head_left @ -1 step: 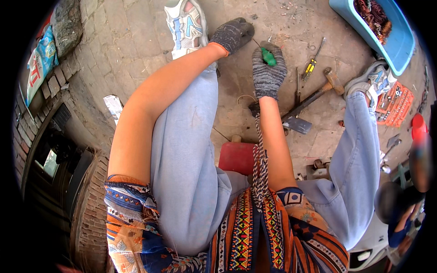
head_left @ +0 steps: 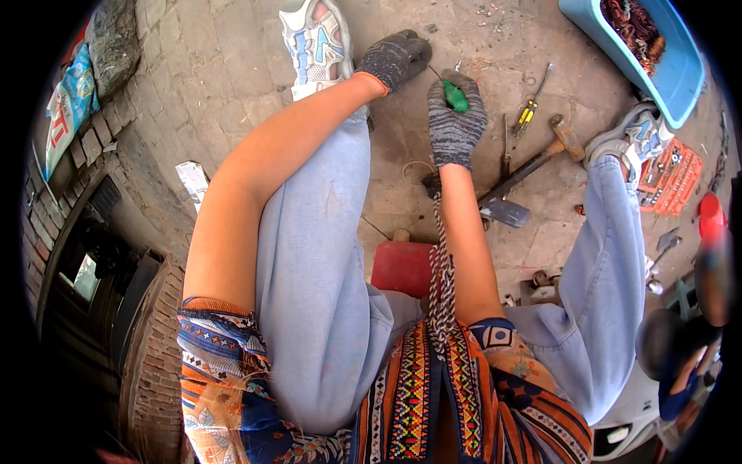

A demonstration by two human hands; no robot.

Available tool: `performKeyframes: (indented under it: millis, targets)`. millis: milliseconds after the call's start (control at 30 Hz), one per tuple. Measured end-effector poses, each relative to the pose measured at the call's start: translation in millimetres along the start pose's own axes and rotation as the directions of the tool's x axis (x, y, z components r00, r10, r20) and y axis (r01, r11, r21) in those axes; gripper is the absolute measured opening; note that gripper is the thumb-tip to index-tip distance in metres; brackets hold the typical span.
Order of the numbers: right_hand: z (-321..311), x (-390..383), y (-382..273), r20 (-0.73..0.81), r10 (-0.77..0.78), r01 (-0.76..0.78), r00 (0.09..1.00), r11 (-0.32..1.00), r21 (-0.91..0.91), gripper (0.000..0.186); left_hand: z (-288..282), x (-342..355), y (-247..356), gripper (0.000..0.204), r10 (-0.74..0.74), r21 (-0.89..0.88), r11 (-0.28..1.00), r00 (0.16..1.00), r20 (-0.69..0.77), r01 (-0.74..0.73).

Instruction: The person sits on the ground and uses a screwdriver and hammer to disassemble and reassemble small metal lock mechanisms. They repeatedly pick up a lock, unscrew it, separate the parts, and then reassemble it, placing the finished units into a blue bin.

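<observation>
My right hand (head_left: 457, 124), in a dark grey knitted glove, is closed around a green handle (head_left: 456, 97); the rest of that tool is hidden by the glove. To its left, my left hand (head_left: 396, 60) wears a similar glove with an orange cuff, its fingers curled together. A thin dark wire (head_left: 436, 73) spans the small gap between both hands, one end at the left fingertips. Right of my right hand lie a yellow-and-black screwdriver (head_left: 527, 116), a thin dark rod (head_left: 506, 147) and a hammer (head_left: 568, 139) with a wooden-looking head.
A blue tub (head_left: 657, 85) holding copper-coloured coils stands at the upper right. Beside my right shoe lies an orange socket-set case (head_left: 671, 179). Between my legs are a dark flat blade (head_left: 506, 213) and a red block (head_left: 400, 268). A braided cord (head_left: 442, 263) hangs in front of me.
</observation>
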State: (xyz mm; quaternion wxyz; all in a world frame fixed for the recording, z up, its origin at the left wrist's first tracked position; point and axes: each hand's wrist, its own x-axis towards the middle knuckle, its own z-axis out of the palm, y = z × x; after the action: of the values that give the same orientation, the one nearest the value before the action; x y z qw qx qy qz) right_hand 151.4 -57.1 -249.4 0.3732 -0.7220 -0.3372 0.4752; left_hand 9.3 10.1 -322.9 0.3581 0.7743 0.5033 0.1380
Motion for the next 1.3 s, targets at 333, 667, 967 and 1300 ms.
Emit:
performKeyframes:
  millis: [333,667,967,1300]
  targets:
    - [1,2,5,0.004,-0.028,0.029,1.000,0.997,-0.069,0.023,-1,0,1,0.016,0.005,0.003,1.000,1.000,-0.020,-0.005]
    - [2,1,9,-0.028,-0.036,0.034,0.999,0.998,-0.050,0.022,-1,1,1,0.017,-0.011,0.002,1.000,1.000,0.004,0.011]
    - [2,1,3,-0.026,-0.057,0.054,0.998,0.994,-0.098,0.021,-1,-1,0,0.019,-0.001,0.035,0.999,1.000,0.002,0.001]
    - [8,2,10,-0.056,-0.088,0.081,0.994,0.990,-0.118,0.021,-7,4,8,0.021,-0.075,-0.054,0.995,0.995,0.063,0.079]
